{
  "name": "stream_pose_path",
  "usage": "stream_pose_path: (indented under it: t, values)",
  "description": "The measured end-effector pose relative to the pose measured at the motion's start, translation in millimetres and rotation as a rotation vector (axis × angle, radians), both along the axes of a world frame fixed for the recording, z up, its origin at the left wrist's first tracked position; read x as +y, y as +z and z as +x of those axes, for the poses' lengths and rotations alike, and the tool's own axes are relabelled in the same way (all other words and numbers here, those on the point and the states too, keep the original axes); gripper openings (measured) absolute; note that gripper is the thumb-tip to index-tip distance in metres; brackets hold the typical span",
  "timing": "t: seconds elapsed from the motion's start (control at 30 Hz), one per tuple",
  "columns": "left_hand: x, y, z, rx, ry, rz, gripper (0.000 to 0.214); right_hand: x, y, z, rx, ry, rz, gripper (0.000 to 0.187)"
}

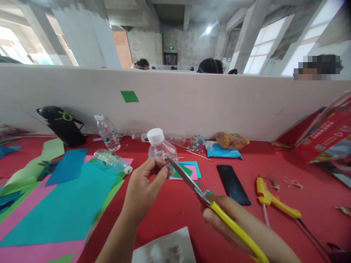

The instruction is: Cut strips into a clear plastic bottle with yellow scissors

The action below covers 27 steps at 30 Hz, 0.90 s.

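My right hand [219,213] grips a pair of scissors [192,182] with yellow handles, the blades pointing up and left. Their tips meet the fingertips of my left hand [146,186]. Thumb and fingers of that hand are pinched on something small, possibly clear, which I cannot make out. Right behind them stands a clear plastic bottle [164,149] with a white cap, its lower part hidden by my hand. Beyond the blades lie small stacked sheets of green, pink and blue paper [193,170]. A few tiny colored pieces [207,191] rest on the red table by my right hand.
Large colored sheets [65,204] cover the left side, with a lying bottle [112,160] on them. A black flask [64,126] leans at the back left. To the right are a phone [233,184] and a yellow glue gun [276,199]. A white partition [175,102] borders the back.
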<state>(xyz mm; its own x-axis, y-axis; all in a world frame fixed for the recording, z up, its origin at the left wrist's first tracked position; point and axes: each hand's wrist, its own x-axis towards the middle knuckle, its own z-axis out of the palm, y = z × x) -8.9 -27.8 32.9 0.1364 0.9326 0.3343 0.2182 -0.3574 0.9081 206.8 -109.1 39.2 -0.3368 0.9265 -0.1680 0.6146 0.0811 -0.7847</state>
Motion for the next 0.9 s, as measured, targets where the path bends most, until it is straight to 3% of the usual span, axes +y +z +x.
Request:
stream_pose_path:
  t: [0.4, 0.67, 0.9]
  values:
    - [-1.8, 7.0, -0.2, -0.084, -0.030, -0.066, 0.015, -0.8, 0.8, 2.1, -0.004, -0.016, -0.007, 0.054]
    - [-0.3, 2.3, -1.4, 0.140, -0.017, 0.089, 0.013, 0.4, -2.2, 1.9, 0.050, -0.034, -0.004, 0.059]
    - [-1.1, 3.6, 1.2, 0.128, -0.066, 0.072, 0.014, 1.5, -4.5, -0.4, 0.150, -0.010, -0.040, 0.062]
